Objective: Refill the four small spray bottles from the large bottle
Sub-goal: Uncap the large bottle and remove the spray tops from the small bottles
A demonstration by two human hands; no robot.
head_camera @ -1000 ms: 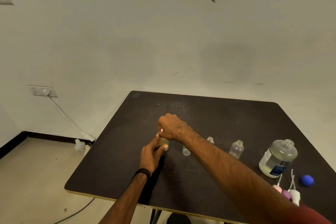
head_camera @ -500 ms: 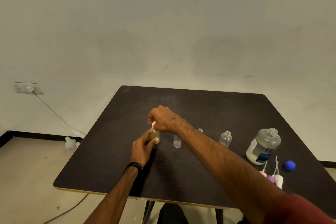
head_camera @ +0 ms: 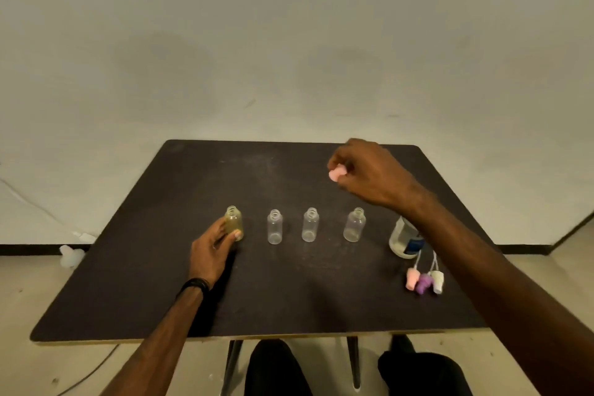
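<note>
Now right hand (head_camera: 369, 173) lifted pink cap (head_camera: 336, 175) away

A dark square table (head_camera: 289, 299) carries four small uncapped bottles in a row: a yellowish bottle (head_camera: 234, 222) toward 9 o'clock, then three clear bottles (head_camera: 310, 224). Toward 3 o'clock stands the large bottle (head_camera: 401, 239), three spray caps (head_camera: 425, 281) just beside it toward 5.

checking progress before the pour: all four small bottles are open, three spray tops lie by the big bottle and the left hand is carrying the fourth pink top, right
Not quite. The head view shows the right hand carrying the fourth pink top; the left hand holds the yellowish small bottle. The rest stands: all four small bottles are open, and three spray tops lie by the big bottle.
</note>
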